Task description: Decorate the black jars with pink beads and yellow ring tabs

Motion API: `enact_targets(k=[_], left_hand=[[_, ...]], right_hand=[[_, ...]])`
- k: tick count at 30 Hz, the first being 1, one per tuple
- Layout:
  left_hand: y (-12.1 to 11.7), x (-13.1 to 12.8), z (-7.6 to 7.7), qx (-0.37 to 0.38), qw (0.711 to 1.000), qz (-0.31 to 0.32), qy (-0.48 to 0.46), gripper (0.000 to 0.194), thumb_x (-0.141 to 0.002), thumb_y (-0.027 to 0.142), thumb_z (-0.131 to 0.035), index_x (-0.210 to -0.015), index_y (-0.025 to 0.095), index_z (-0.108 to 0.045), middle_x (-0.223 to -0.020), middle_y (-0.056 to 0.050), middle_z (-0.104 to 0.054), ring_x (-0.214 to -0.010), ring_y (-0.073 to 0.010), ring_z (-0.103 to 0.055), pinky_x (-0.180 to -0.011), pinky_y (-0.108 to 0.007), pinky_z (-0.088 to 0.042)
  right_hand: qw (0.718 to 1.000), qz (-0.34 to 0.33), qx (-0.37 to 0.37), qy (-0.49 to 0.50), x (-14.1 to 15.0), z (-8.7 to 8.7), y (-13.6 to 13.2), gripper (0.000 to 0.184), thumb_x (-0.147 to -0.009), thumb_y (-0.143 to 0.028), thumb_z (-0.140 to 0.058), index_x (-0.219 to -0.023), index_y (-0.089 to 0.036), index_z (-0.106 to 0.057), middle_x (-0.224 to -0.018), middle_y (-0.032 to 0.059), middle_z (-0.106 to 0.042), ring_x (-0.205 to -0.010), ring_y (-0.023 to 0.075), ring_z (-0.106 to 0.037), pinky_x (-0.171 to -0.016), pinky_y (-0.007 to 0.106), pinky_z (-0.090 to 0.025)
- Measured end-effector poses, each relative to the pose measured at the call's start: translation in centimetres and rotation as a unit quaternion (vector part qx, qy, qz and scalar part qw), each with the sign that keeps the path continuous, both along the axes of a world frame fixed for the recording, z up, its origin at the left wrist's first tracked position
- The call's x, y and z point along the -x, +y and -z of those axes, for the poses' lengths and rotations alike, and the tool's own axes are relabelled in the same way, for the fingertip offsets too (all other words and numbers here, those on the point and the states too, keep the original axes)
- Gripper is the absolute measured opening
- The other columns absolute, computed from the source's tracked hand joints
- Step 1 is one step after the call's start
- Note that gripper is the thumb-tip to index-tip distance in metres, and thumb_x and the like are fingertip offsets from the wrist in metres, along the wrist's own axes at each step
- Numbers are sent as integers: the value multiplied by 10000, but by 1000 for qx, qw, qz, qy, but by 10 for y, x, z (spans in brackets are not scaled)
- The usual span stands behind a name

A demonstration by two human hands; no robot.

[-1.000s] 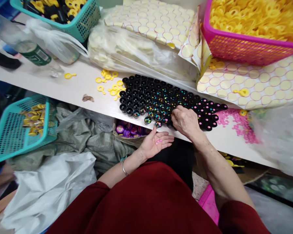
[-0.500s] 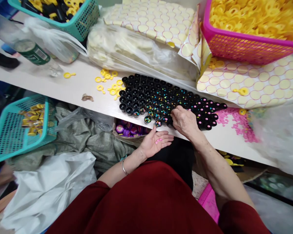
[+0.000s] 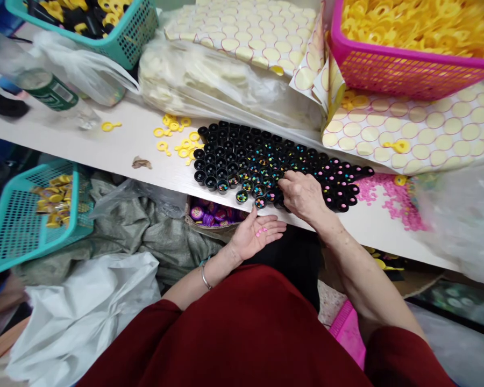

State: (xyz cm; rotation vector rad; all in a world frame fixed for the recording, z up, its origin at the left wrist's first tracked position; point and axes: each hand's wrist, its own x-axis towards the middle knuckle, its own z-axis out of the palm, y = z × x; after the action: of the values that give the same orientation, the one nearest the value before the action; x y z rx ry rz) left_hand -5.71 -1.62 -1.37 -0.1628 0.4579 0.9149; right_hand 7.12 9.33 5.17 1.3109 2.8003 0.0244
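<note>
Black cups stand packed in a block at the middle of the desk, reaching its near edge; many of them hold small coloured beads, while those toward the left end look empty. The right hand is over the front of the block, its fingers bunched together and pointing down; whether they pinch anything cannot be told. Near the cups, just off the near edge, the left hand lies palm up, fingers extended and slightly apart, with a few pink beads on it. Loose yellow rings lie left of the cups, and a spread of pink bits lies to their right. Behind the block is a plastic bag; toward the far right corner, a pink basket of yellow parts sits on circle-printed sheets. Below the near edge is a box of purple things.
</note>
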Motion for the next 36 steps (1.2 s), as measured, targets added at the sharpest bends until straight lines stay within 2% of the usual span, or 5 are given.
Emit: enact_targets(k=[11,17,22,28,36], left_hand=[[1,-1,-1,-5,1000,3,9,655,-941,519,-207,-940,35,-649,-961,-202,-701,-952,-254,-672,-854,-341,-486],[0,1,2,-19,1000,0,-5,686,-930,550,-201,-949,32,-650,-946,-202,-700,-955,-252,-667,-872,-346,-475],[-2,2,-1,-28,999,0,-25,735,-926,567,-162,-971,21,-652,-941,-202,-695,-952,-255,-656,-886,-365,-457],[-5,1,-6,-16,998,-18,-60,777,-920,589,-139,-1034,8,-643,-738,-120,-674,-657,-148,-618,-734,-279,-463],[-5,-1,-9,-3,999,-12,-30,799,-904,622,-145,-1030,11,-643,-680,-101,-647,-597,-127,-570,-650,-241,-431]], right_hand=[[999,15,22,44,0,8,3,269,-800,-106,-391,-756,-164,-650,-794,98,-605,-755,202,-504,-634,321,-284],[959,53,53,272,-15,8,2,246,-871,-238,-450,-783,-185,-673,-792,53,-619,-723,160,-573,-649,283,-418],[919,57,31,390,-25,-2,-40,136,-849,-232,-543,-807,-215,-671,-741,23,-620,-681,150,-591,-620,281,-466],[925,-39,97,366,-15,26,-99,173,-867,-155,-513,-937,-203,-664,-828,53,-652,-763,160,-624,-666,284,-524],[950,-40,22,310,-15,45,-109,201,-885,-151,-476,-945,-171,-666,-845,75,-640,-789,172,-594,-712,289,-502]])
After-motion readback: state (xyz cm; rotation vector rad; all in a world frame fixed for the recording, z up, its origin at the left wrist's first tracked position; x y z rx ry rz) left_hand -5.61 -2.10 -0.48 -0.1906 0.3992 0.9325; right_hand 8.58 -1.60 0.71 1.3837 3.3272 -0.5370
